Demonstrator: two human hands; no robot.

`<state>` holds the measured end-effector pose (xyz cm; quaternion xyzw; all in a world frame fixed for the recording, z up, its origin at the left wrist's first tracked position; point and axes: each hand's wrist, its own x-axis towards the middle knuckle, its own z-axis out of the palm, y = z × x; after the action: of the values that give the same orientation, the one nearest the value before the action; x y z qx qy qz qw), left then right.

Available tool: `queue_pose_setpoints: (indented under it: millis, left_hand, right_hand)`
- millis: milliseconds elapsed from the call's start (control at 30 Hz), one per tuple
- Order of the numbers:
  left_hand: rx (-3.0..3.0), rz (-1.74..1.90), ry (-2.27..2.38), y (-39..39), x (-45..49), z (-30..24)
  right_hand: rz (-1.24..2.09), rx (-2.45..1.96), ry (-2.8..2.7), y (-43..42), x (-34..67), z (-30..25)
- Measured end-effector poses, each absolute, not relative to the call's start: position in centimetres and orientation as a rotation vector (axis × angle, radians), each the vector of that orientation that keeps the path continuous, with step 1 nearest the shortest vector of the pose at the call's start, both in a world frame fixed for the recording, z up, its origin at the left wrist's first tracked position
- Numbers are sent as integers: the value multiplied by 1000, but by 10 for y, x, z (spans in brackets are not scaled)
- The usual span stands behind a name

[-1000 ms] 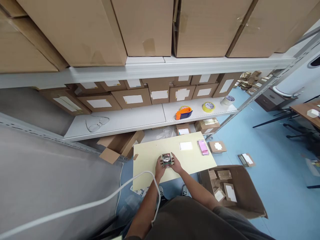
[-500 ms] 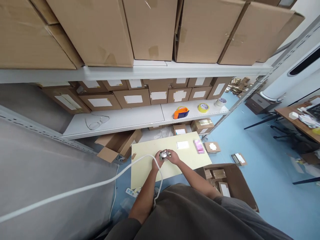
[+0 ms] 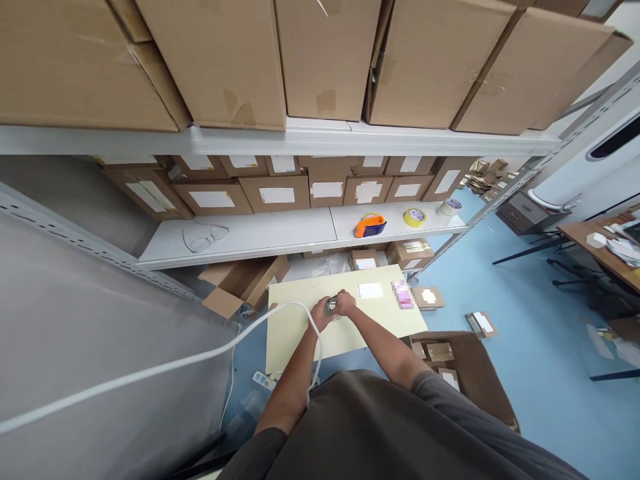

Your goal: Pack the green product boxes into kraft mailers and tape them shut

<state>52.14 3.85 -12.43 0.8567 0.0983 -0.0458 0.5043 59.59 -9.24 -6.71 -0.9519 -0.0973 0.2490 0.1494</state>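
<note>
Over the pale yellow board my left hand (image 3: 321, 315) grips a small shiny metal piece (image 3: 331, 305) with a rounded silver face and a dark greenish edge. From the right, my right hand (image 3: 344, 303) is closed on the same piece, its fingers covering much of it. What exactly the piece is I cannot make out. Beneath both hands lies the pale yellow board (image 3: 295, 340). A white card (image 3: 370, 291) and a blurred pink item (image 3: 403, 294) rest on its right half.
A white cable (image 3: 200, 360) crosses in front of my left forearm. On the shelf (image 3: 280, 230) are eyeglasses (image 3: 205, 240), an orange-and-blue tape dispenser (image 3: 370, 226) and tape rolls (image 3: 415, 217). An open carton (image 3: 480, 380) holding small boxes stands at right; another open box (image 3: 240, 287) sits left.
My right hand has turned and moved over the metal piece, hiding more of it. The whole view has shifted slightly, so the surroundings sit further right.
</note>
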Motion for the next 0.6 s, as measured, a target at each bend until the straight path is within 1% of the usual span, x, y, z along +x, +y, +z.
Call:
queue_pose_setpoints:
  millis: [133, 233, 300, 433, 533, 600]
  left_hand:
    - [2028, -99, 243, 41, 520, -127]
    - [2006, -86, 256, 40, 521, -127]
    - [1977, -78, 275, 38, 522, -125]
    - [1931, -67, 294, 35, 519, -113]
    - [1917, -9, 293, 40, 513, -91]
    - [1880, 52, 267, 44, 509, -68]
  right_hand:
    - [481, -2410, -224, -121, 590, -41]
    - [413, -2083, -293, -140, 599, 2]
    - [371, -1957, -338, -146, 608, 36]
    - [282, -1951, -397, -149, 618, 91]
    - [251, -1980, -424, -151, 618, 111]
    - [248, -2019, -425, -151, 617, 117]
